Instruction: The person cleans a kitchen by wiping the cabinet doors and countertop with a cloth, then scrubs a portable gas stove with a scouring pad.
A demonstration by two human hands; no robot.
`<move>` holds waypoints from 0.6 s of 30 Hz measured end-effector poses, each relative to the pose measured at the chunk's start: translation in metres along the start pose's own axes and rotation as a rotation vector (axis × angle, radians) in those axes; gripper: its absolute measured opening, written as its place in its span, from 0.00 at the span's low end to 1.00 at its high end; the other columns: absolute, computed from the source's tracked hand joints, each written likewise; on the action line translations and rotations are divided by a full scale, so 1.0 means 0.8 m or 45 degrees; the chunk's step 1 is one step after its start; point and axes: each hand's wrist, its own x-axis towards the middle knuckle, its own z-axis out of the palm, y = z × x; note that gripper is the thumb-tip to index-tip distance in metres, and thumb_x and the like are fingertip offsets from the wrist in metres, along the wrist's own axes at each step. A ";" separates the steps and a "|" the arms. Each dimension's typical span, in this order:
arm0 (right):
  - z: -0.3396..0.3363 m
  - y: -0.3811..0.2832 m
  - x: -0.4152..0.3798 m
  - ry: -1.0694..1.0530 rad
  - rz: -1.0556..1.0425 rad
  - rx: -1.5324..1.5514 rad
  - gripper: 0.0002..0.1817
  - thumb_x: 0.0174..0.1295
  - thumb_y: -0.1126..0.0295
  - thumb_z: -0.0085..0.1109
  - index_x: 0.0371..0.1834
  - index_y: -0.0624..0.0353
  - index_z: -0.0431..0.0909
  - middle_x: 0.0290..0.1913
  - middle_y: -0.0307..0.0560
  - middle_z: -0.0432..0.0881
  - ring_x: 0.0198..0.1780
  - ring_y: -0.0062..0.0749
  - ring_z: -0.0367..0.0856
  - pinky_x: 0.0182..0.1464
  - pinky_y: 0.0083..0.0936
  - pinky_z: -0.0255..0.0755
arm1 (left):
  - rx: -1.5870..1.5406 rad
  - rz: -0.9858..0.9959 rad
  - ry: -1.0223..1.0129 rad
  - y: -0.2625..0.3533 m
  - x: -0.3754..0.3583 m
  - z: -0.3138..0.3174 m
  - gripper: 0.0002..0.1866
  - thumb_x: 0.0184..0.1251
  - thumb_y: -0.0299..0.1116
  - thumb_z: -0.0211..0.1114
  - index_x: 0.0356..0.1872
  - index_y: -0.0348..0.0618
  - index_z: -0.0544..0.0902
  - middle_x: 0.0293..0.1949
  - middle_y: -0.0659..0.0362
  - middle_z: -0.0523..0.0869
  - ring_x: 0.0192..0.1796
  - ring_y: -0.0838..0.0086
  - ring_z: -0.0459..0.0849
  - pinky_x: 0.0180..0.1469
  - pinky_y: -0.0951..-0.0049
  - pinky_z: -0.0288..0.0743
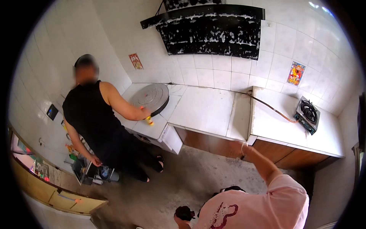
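My right arm, in a pink short sleeve [284,187], reaches forward toward the low cabinets under the counter. A pale band circles its wrist, and my right hand [239,145] is smeared by motion, so its fingers do not show clearly. At the bottom edge my left hand [180,222] is partly cut off. It is closed on a rounded black object [185,213] whose kind I cannot tell. Nearest to my right hand are the brown cabinet front [223,145] and the white tiled counter [206,108].
At left a person in black [91,110] holds a yellow-and-red bottle [148,117] beside a round metal lid [152,95]. A foam-covered black range hood [213,34] hangs above. A gas burner [308,113] with a hose [274,108] sits right. A dark rack [89,171] stands left.
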 end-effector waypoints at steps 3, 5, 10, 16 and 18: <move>-0.110 -0.141 0.043 0.538 -0.348 -0.149 0.25 0.59 0.64 0.61 0.60 0.52 0.69 0.37 0.42 0.79 0.35 0.29 0.78 0.31 0.26 0.72 | 0.005 0.044 -0.136 0.008 0.007 0.007 0.24 0.71 0.48 0.39 0.45 0.44 0.81 0.44 0.52 0.84 0.45 0.55 0.83 0.48 0.51 0.81; -0.179 -0.246 0.039 0.863 -0.660 -0.231 0.28 0.61 0.63 0.62 0.64 0.55 0.67 0.24 0.41 0.79 0.23 0.26 0.76 0.28 0.25 0.73 | -0.082 0.019 -0.114 0.013 -0.004 0.033 0.24 0.71 0.47 0.39 0.43 0.43 0.82 0.42 0.52 0.84 0.44 0.55 0.83 0.47 0.51 0.81; -0.239 -0.475 -0.060 1.093 -0.680 0.171 0.29 0.64 0.64 0.60 0.68 0.52 0.65 0.18 0.39 0.73 0.18 0.22 0.70 0.19 0.22 0.64 | 0.404 0.323 -0.299 0.016 0.031 0.004 0.25 0.71 0.43 0.36 0.47 0.41 0.82 0.41 0.52 0.85 0.42 0.58 0.83 0.43 0.53 0.81; -0.260 -0.565 -0.093 1.141 -0.682 0.136 0.32 0.63 0.68 0.57 0.72 0.53 0.59 0.19 0.39 0.72 0.18 0.22 0.68 0.19 0.22 0.61 | 0.186 0.252 0.113 0.006 -0.002 0.017 0.25 0.70 0.42 0.40 0.51 0.35 0.81 0.45 0.49 0.84 0.42 0.59 0.85 0.44 0.59 0.83; -0.249 -0.578 -0.102 1.158 -0.664 0.053 0.33 0.64 0.69 0.56 0.72 0.55 0.58 0.20 0.40 0.73 0.19 0.23 0.69 0.21 0.22 0.63 | 0.209 0.254 0.011 0.004 -0.003 -0.010 0.23 0.66 0.41 0.48 0.53 0.35 0.79 0.47 0.49 0.83 0.43 0.60 0.84 0.46 0.60 0.83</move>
